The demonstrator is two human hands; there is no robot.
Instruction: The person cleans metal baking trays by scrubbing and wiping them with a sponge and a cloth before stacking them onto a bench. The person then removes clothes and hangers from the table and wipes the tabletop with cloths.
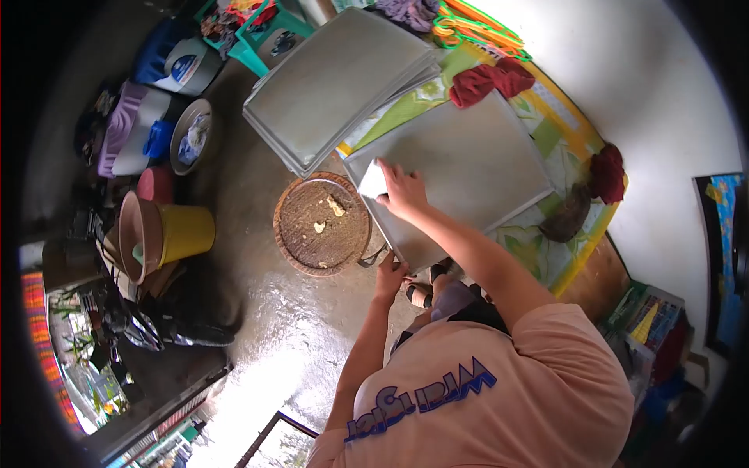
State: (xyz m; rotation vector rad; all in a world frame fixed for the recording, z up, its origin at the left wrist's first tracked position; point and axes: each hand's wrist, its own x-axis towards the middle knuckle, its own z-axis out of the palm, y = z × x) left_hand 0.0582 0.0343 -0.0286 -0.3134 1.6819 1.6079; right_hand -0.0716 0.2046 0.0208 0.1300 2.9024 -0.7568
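Note:
My right hand (pixel 404 192) is closed on a white flat piece (pixel 373 182), perhaps a scraper, and presses it near the left edge of a grey metal sheet tray (pixel 476 156). At the tray's near left corner my left hand (pixel 390 274) grips the rim. The tray rests on a table with a green and yellow patterned cloth (pixel 519 243). Just left of it stands a round woven basket (pixel 321 253) with a few pale yellow scraps (pixel 335 205) on its brown surface. Beyond the tray lies a stack of similar metal trays (pixel 343 82).
Dark red cloths (pixel 491 81) lie at the table's far and right edges, near green and orange hangers (pixel 480 31). On the left are a yellow bucket (pixel 187 236), a brown basin (pixel 139 234) and a purple container (pixel 123 129). Below, the concrete floor (pixel 273 343) looks shiny.

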